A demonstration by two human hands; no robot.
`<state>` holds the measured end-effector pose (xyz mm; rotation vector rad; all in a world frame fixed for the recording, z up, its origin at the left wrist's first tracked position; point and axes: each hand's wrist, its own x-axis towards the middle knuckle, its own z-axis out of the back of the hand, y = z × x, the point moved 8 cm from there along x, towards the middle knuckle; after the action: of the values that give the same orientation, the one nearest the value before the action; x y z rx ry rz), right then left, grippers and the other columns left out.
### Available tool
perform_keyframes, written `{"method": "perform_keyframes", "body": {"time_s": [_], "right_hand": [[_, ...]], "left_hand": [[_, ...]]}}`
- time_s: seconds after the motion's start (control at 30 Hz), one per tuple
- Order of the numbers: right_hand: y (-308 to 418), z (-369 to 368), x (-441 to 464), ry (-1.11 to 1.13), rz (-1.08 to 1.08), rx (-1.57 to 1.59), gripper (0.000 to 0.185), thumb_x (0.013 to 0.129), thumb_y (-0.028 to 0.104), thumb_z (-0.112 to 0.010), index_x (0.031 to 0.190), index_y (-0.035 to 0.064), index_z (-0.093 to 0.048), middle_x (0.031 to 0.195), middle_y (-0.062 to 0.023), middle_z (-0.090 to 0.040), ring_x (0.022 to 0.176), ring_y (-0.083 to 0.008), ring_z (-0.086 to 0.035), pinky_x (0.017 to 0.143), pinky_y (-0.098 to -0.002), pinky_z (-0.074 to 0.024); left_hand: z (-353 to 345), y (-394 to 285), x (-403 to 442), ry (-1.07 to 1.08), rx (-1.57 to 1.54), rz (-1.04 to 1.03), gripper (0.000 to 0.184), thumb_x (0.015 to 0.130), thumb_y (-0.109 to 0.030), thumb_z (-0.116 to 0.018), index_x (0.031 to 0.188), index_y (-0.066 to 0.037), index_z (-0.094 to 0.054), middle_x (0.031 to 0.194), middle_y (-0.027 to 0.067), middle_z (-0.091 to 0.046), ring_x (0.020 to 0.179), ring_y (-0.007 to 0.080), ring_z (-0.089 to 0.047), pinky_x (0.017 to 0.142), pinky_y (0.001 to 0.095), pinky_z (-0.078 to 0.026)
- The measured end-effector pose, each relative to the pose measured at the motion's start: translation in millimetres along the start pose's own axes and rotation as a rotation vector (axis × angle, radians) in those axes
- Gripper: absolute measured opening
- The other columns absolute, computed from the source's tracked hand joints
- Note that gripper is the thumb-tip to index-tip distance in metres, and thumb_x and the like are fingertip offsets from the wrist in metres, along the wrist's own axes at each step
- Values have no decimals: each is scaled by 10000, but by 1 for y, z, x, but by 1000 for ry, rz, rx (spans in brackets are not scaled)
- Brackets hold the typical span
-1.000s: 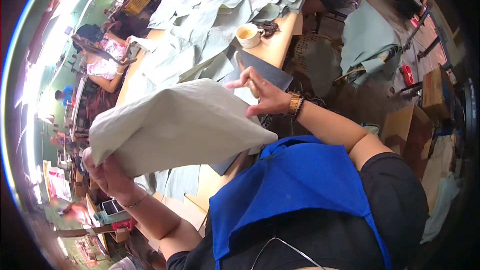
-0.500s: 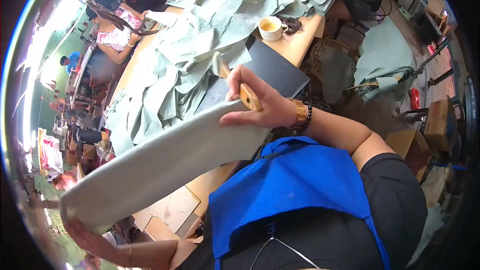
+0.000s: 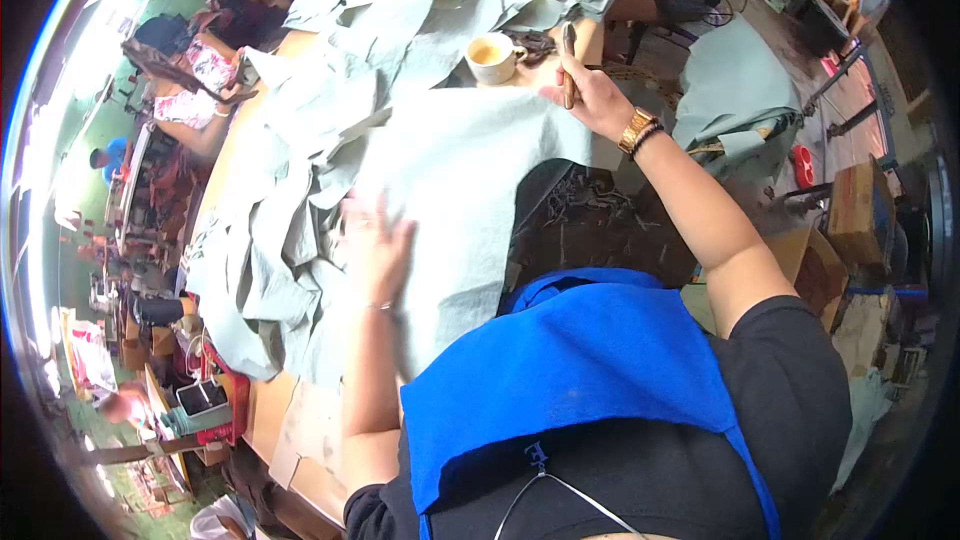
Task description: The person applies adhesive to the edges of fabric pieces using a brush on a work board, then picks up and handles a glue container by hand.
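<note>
Under the spread left hand (image 3: 378,252), a pale grey-green pliable sheet (image 3: 465,170) is laid lengthwise toward the right hand (image 3: 603,105), where a slender brown tool (image 3: 569,85) is gripped.

Hand tool (image 3: 569,90): one. Cup (image 3: 490,64): one. Gold watch (image 3: 634,128): one. Blue apron (image 3: 570,370): one. Pale sheets (image 3: 455,150): many, overlapping.
</note>
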<state>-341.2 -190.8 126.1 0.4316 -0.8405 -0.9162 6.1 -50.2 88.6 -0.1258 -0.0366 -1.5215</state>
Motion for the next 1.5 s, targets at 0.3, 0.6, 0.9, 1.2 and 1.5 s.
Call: {"method": "perform_keyframes", "body": {"time_s": [0.3, 0.6, 0.9, 1.2, 1.5], "right_hand": [[-63, 42, 54, -99, -256, 314, 456, 944, 430, -620, 1228, 74, -639, 926, -133, -710, 751, -231, -681, 737, -331, -532], [-70, -37, 153, 213, -86, -173, 401, 796, 371, -769, 993, 24, -732, 923, -165, -729, 862, -263, -709, 823, -342, -543], [-170, -71, 165, 185, -510, -77, 600, 701, 509, -817, 888, -46, -684, 943, -185, -714, 848, -272, -703, 786, -353, -563], [-102, -8, 131, -118, -482, 448, 339, 820, 310, -800, 977, 19, -726, 859, -38, -731, 749, -118, -684, 669, -252, -568], [-20, -2, 32, 123, -269, 165, 296, 858, 314, -747, 980, 45, -735, 860, -67, -743, 797, -138, -698, 772, -274, -541]], "left_hand": [[-79, -31, -1, 83, -169, -48, 862, 844, -673, -564, 1526, -198, -335, 1610, 206, -176, 1482, 420, -147, 1104, 700, -123], [-72, -42, -29, 126, -139, 7, 890, 837, -683, -565, 1538, -195, -312, 1625, 170, -152, 1487, 393, -152, 1096, 709, -123], [-68, -40, -34, 91, -149, 10, 906, 819, -709, -570, 1526, -192, -340, 1614, 178, -192, 1484, 383, -177, 1098, 697, -141], [-72, -38, -32, 96, -183, 1, 939, 795, -718, -585, 1521, -171, -350, 1619, 180, -167, 1489, 392, -148, 1102, 708, -100], [-74, -36, -27, 82, -151, -22, 939, 796, -732, -573, 1521, -182, -341, 1601, 204, -203, 1482, 408, -164, 1098, 709, -121]]}}
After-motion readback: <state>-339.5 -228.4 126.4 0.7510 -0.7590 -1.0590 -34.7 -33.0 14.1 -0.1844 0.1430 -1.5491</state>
